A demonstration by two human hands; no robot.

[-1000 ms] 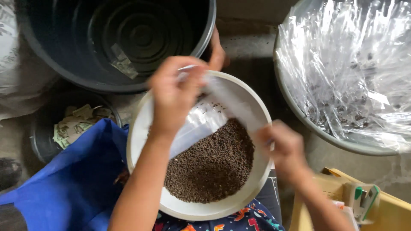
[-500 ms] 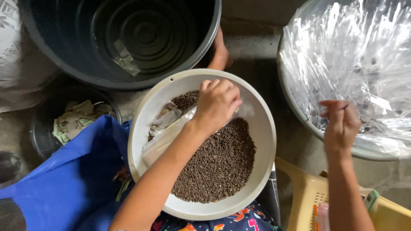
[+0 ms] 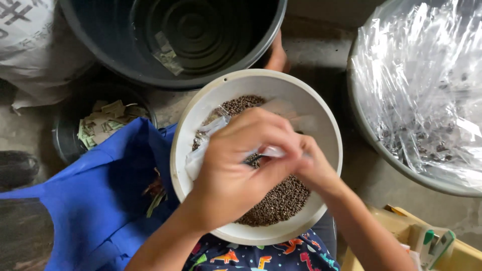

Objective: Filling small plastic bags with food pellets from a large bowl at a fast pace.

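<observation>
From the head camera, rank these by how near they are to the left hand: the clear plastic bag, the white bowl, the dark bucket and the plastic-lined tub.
Measured from the left hand:
1. Clear plastic bag: in its grip, over the bowl.
2. White bowl: directly beneath, holding brown pellets.
3. Dark bucket: beyond the bowl, at the top.
4. Plastic-lined tub: far right.
</observation>
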